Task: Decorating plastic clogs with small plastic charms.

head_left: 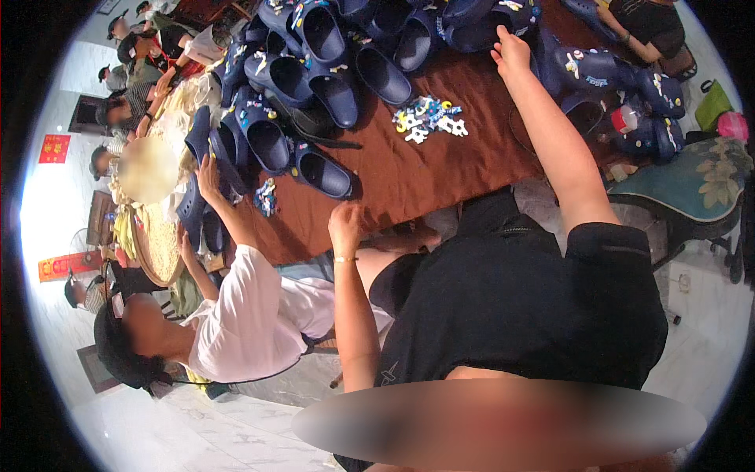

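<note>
- The right hand (515, 57) is stretched out over the far side of the table (472, 161); its fingers are parted and loosely bent, released, beside a navy clog (472, 33), and whether the clog is touched cannot be told.
- The left hand (344, 226) is held at the near edge of the table, with its fingers curled; whether anything is grasped in them cannot be told.
- Just beyond the left hand, a single navy clog (324, 175) is seen lying with its opening upward.
- The table is covered with a brown cloth, on which many more navy clogs are crowded along the far side, some decorated with small charms.
- A pile of colourful charms (429, 118) is spread on the cloth between the two hands, farther from the body; a smaller heap (265, 197) is placed to the left.
- At the left, a clog (200, 135) is touched by the hand of a co-worker (244, 322), by whom a white shirt and black cap are worn.
- A patterned teal chair (676, 187) is set at the right, with a green bag (712, 106) seen beyond it.
</note>
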The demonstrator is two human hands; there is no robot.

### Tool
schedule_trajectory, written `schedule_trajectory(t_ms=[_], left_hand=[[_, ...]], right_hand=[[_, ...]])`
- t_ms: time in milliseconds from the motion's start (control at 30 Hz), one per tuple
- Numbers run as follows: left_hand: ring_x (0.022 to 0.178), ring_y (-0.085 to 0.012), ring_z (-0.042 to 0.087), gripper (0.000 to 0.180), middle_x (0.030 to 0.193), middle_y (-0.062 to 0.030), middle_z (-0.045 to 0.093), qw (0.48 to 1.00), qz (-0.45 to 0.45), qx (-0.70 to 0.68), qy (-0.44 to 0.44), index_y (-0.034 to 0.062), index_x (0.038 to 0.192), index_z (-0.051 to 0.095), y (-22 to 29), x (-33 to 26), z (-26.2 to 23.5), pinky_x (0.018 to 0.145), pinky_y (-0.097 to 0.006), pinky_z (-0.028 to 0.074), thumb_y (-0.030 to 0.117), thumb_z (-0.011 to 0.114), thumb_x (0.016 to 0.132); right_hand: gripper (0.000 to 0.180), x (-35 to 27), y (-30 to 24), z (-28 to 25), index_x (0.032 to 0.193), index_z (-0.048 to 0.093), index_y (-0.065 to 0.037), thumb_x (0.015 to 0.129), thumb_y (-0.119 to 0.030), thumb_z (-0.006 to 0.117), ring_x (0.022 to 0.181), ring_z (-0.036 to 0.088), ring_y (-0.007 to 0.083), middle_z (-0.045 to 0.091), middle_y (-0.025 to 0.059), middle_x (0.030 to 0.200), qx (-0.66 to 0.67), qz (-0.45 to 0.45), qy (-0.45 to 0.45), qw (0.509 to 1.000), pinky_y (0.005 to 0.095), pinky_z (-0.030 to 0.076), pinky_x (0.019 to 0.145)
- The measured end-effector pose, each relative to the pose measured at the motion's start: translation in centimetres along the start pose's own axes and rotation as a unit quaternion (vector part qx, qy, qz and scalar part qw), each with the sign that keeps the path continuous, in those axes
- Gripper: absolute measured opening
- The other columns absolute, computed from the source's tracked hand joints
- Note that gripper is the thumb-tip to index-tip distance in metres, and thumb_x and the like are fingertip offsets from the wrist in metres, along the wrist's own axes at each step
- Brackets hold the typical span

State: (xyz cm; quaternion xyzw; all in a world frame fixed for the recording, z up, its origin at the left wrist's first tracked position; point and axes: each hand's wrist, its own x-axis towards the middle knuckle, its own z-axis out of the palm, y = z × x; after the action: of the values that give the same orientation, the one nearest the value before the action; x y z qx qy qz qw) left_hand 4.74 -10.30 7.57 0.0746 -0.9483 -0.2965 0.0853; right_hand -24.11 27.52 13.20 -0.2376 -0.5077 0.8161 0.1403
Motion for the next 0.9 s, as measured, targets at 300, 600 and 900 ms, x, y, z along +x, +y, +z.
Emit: schedule_trajectory(t_ms=[300, 600, 900], left_hand=[[0.085, -0.0263, 0.056, 0.028, 0.090, -0.0156, 0.058, 0.996, -0.056, -0.060, -0.041, 0.0004, 0.092, 0.059, 1.6, -2.1, 1.2, 0.076, -0.032, 0.043, 0.020, 0.060, 0.071], [0.080, -0.0256, 0.058, 0.031, 0.082, -0.0156, 0.061, 0.988, -0.092, -0.099, -0.068, -0.0015, 0.094, 0.057, 3.4, -3.5, 0.8, 0.073, -0.032, 0.045, 0.020, 0.059, 0.072], [0.100, -0.0316, 0.048, 0.043, 0.107, -0.0186, 0.051, 0.988, -0.056, -0.137, -0.034, 0.0024, 0.109, 0.048, 3.7, -1.1, 3.7, 0.083, -0.036, 0.040, 0.021, 0.059, 0.071]], right_hand=[[0.067, 2.0, -0.3, 4.2, 0.097, 0.048, -0.001, 0.061, -0.056, 0.065, 0.064, 0.052, 0.0155, 0.054, 0.0074, 0.081, -0.100, 0.110, -0.113, 0.982, 0.0279, 0.045, 0.054], [0.044, 4.7, 1.2, 6.1, 0.090, 0.047, 0.007, 0.068, -0.027, 0.066, 0.060, 0.058, 0.0230, 0.054, 0.0127, 0.072, -0.031, 0.043, -0.086, 0.995, 0.0270, 0.048, 0.049], [0.029, -11.1, 9.8, -2.0, 0.095, 0.052, 0.002, 0.070, -0.013, 0.056, 0.076, 0.053, 0.0166, 0.055, 0.0051, 0.087, -0.151, 0.032, -0.310, 0.938, 0.0282, 0.044, 0.067]])
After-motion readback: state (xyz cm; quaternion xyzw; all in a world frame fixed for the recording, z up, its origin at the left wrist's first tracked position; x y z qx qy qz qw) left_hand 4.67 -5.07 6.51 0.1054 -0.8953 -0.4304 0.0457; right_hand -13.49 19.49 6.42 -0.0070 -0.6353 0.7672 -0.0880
